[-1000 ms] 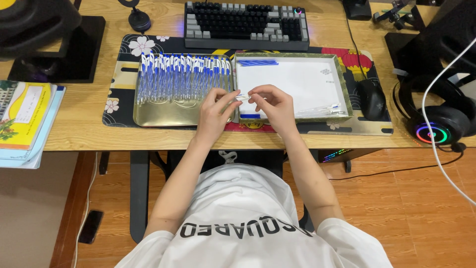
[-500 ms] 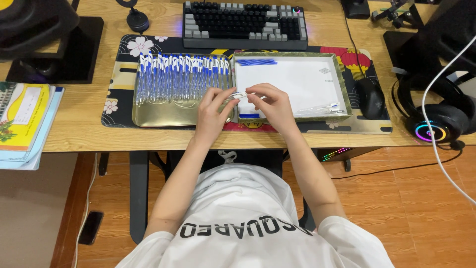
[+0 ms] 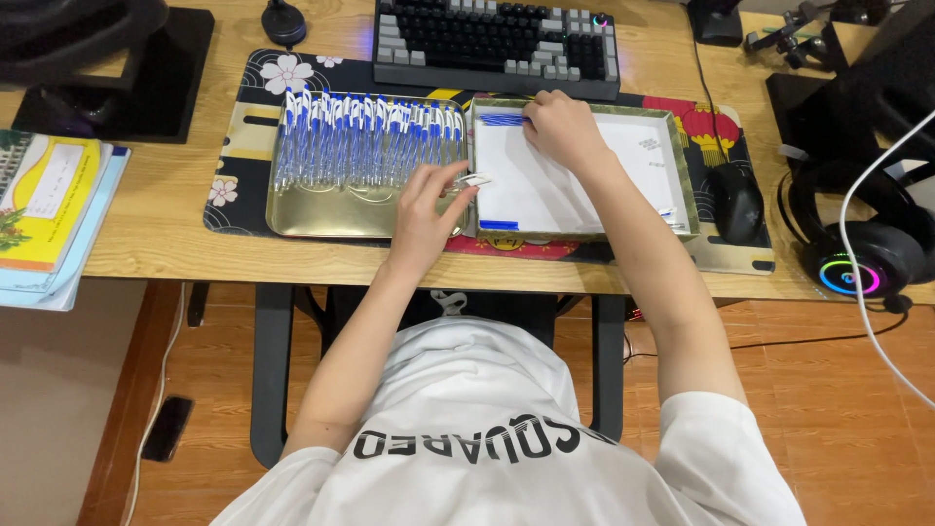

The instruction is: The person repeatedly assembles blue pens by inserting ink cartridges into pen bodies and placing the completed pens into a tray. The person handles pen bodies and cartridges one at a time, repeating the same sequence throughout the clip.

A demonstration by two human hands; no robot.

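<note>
1. My left hand (image 3: 429, 209) pinches a small clear pen part (image 3: 474, 180) over the near right corner of the gold metal tray of blue-and-clear pens (image 3: 321, 219).
2. My right hand (image 3: 563, 127) closes on loose blue pieces (image 3: 502, 119) at the far left corner of the white-lined tray (image 3: 682, 170) on the wooden desk (image 3: 166, 244).

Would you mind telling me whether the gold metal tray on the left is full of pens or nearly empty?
Partly full. A row of clear pens with blue caps fills the far half of the gold metal tray; the near strip is bare metal. The left hand holds one.

Single head view looks steeply down onto desk (image 3: 175, 244)
</note>
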